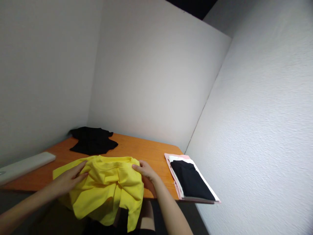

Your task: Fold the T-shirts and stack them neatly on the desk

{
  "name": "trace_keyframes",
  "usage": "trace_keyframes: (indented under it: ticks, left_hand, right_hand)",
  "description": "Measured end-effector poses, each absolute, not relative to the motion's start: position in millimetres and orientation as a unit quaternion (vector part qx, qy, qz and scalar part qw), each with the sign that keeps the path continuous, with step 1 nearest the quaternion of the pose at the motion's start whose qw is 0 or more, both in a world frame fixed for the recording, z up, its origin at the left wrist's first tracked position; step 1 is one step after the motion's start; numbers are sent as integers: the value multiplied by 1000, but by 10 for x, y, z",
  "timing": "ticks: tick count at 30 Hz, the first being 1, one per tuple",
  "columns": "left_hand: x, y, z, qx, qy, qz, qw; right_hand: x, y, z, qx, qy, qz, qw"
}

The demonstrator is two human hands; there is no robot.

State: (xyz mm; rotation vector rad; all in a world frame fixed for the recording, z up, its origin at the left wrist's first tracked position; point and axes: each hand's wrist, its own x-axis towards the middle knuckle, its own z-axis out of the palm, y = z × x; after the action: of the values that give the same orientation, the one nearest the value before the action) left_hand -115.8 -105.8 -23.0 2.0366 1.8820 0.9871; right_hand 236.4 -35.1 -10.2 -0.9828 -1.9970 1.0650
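A yellow T-shirt [105, 189], loosely bunched, spans the front edge of the table, its lower part hanging down over my lap. On its left side my left hand [72, 178] is closed on the fabric, fingers partly sunk in the folds. At the shirt's upper right corner my right hand [145, 171] pinches the cloth, thumb on top and the other fingers mostly hidden behind it. The collar lies toward the far side, between my hands.
The orange-brown wooden table [151, 153] stands against white walls. Black clothing [94, 140] lies spread at the back left. A folded stack with a black garment [190, 179] on top of white and pink ones sits at the right edge. A long white object [26, 166] rests at the left.
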Motion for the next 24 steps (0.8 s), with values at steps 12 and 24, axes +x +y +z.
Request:
trace_keyframes:
  ticks: [12, 24]
  left_hand:
    - [-791, -1456, 1610, 705, 624, 310, -136]
    - [-481, -1768, 2988, 603, 483, 517, -369]
  right_hand:
    - [3208, -776, 1848, -402, -827, -159, 358]
    - [3332, -1631, 3471, -305, -722, -495, 376]
